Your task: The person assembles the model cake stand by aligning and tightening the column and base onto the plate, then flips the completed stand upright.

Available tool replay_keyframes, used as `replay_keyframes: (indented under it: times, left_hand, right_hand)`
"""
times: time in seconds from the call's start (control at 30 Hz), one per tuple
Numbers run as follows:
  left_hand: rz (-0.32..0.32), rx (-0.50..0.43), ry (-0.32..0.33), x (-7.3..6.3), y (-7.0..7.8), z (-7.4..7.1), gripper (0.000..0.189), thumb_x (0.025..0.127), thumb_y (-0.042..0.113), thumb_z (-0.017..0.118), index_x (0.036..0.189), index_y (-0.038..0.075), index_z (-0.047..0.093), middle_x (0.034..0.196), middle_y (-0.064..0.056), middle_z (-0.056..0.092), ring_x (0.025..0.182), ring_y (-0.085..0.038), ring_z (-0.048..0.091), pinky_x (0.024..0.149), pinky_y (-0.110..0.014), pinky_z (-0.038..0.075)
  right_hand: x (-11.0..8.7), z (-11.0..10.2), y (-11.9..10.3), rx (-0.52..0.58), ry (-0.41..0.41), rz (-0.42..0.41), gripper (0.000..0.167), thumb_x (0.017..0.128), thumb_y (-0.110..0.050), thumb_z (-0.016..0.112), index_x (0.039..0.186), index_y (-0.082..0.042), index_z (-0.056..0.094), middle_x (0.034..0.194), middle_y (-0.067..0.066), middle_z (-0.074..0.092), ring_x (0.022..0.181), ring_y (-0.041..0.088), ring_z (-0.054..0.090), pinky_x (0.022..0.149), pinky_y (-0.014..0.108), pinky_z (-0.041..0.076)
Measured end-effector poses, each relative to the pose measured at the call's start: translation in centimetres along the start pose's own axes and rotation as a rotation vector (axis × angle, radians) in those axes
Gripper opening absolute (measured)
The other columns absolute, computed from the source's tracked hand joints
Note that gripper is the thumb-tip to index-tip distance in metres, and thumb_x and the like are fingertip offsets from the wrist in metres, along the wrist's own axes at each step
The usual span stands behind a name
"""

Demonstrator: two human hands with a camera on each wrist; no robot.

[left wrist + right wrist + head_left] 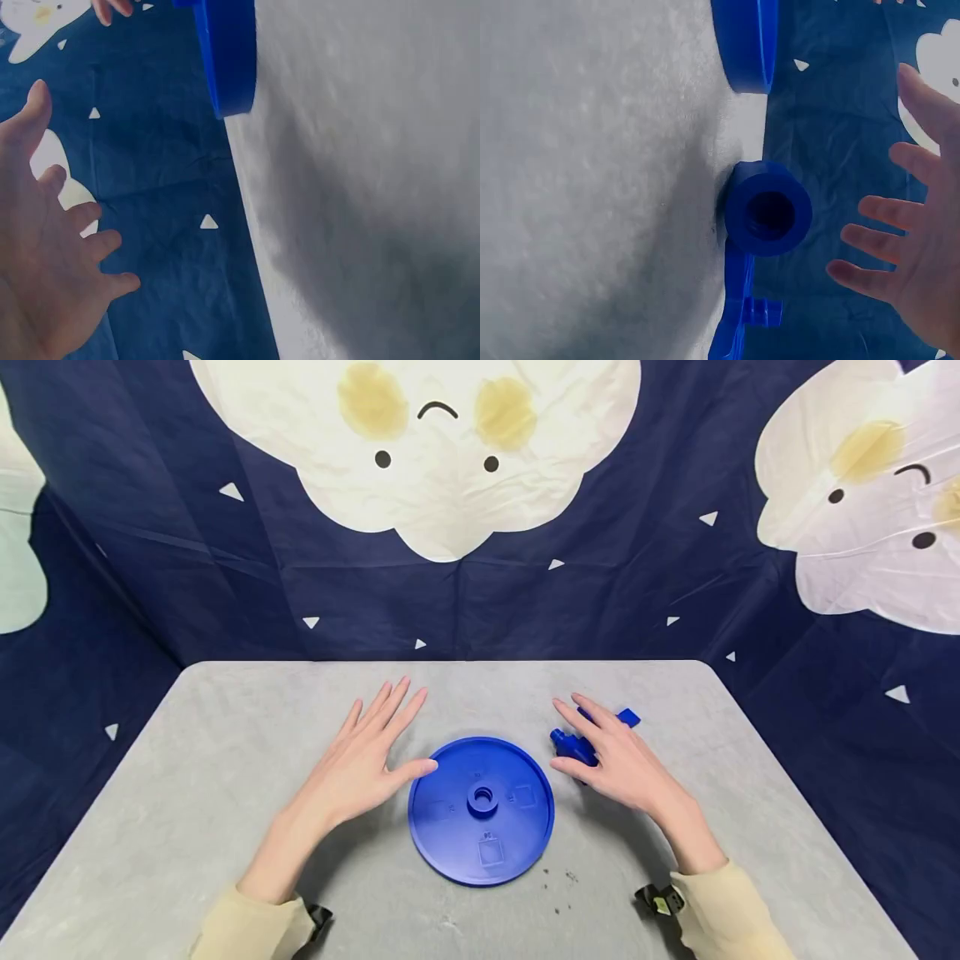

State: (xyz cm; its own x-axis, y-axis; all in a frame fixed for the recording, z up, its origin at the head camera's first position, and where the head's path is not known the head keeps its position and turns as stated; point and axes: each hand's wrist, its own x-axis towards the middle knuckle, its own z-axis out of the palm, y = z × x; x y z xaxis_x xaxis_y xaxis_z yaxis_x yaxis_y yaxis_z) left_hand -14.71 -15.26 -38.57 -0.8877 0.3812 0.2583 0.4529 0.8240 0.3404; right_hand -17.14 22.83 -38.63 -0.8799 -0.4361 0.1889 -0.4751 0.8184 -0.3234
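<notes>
A round blue plastic disc (450,835) with a raised rim and a hollow hub in its centre lies on the table. My left hand (362,768) hovers at its left, fingers spread, the thumb tip overlapping the rim in the head view. Over on the right, my right hand (618,760) is held above smaller blue plastic parts, with nothing in its fingers. One is a thick tube-like piece (769,214) with a round opening. Beside it lies a flat piece (739,300) with a short peg; the right hand partly covers both in the head view.
The grey table (187,793) has rounded far corners. Dark blue cloth (465,610) with cloud prints hangs behind it and at both sides. Small dark specks (558,893) mark the tabletop near the disc. Each sleeve has a dark strap (660,900) at the wrist.
</notes>
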Motion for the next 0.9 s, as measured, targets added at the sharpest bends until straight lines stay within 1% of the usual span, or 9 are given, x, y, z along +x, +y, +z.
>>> replay_keyframes:
  times: [0.13,0.3,0.47,0.63,0.73,0.77,0.83,0.9]
  left_hand:
    - [-0.023,-0.026,0.002,-0.4,0.2,0.3,0.091,0.094,0.068,0.058,0.166,0.035,0.012,0.176,0.003,0.006,0.164,-0.03,0.009,0.13,-0.065,0.01]
    - [-0.051,-0.042,-0.022,-1.0,0.4,0.4,0.092,0.094,0.071,0.056,0.166,0.035,0.012,0.176,0.003,0.005,0.164,-0.03,0.009,0.13,-0.065,0.01]
    - [-0.079,-0.063,-0.05,-1.6,0.8,0.7,0.092,0.094,0.072,0.055,0.166,0.034,0.013,0.176,0.0,0.006,0.163,-0.032,0.01,0.128,-0.067,0.011]
    - [-0.093,-0.071,-0.083,-2.1,1.1,1.2,0.095,0.092,0.072,0.058,0.166,0.031,0.015,0.175,-0.005,0.011,0.162,-0.036,0.012,0.127,-0.07,0.011]
    - [-0.1,-0.075,-0.107,-2.5,1.2,1.6,0.1,0.088,0.069,0.066,0.166,0.03,0.017,0.175,-0.009,0.014,0.162,-0.037,0.014,0.127,-0.07,0.012]
    - [-0.103,-0.076,-0.114,-2.6,1.3,1.6,0.102,0.086,0.067,0.069,0.166,0.03,0.017,0.175,-0.01,0.015,0.162,-0.038,0.015,0.127,-0.07,0.012]
    - [-0.11,-0.081,-0.125,-2.8,1.3,1.8,0.105,0.084,0.064,0.074,0.166,0.03,0.018,0.174,-0.011,0.016,0.161,-0.038,0.016,0.126,-0.07,0.012]
    - [-0.111,-0.086,-0.126,-3.1,1.3,1.8,0.106,0.083,0.062,0.076,0.166,0.029,0.02,0.174,-0.012,0.017,0.161,-0.04,0.017,0.126,-0.071,0.014]
  right_hand:
    - [-0.6,0.0,-0.2,0.011,0.004,0.049,0.083,0.092,-0.063,0.067,0.162,-0.039,0.029,0.168,0.01,0.034,0.153,0.037,0.036,0.115,0.067,0.041]
    - [-1.2,0.3,-0.4,0.018,0.008,0.093,0.083,0.091,-0.062,0.068,0.162,-0.034,0.033,0.164,0.012,0.04,0.15,0.038,0.041,0.11,0.068,0.044]
    - [-1.8,0.8,-0.1,0.024,0.015,0.12,0.085,0.089,-0.057,0.074,0.161,-0.034,0.034,0.161,0.011,0.044,0.145,0.038,0.047,0.106,0.068,0.047]
    - [-2.3,1.4,0.0,0.013,0.022,0.128,0.082,0.089,-0.05,0.077,0.159,-0.028,0.04,0.154,0.011,0.051,0.132,0.035,0.058,0.099,0.064,0.053]
    - [-2.5,1.7,0.0,0.001,0.034,0.136,0.078,0.089,-0.046,0.079,0.157,-0.025,0.045,0.146,0.011,0.056,0.112,0.028,0.065,0.092,0.06,0.055]
    - [-2.5,1.8,0.1,-0.003,0.039,0.138,0.077,0.089,-0.044,0.079,0.156,-0.024,0.046,0.144,0.011,0.058,0.108,0.027,0.065,0.09,0.059,0.056]
    - [-2.6,2.0,0.1,-0.01,0.048,0.145,0.075,0.088,-0.043,0.08,0.154,-0.023,0.049,0.139,0.011,0.061,0.105,0.027,0.065,0.087,0.058,0.056]
    - [-2.6,2.3,0.2,-0.009,0.053,0.151,0.074,0.087,-0.041,0.081,0.152,-0.022,0.051,0.136,0.012,0.062,0.107,0.029,0.066,0.087,0.059,0.056]
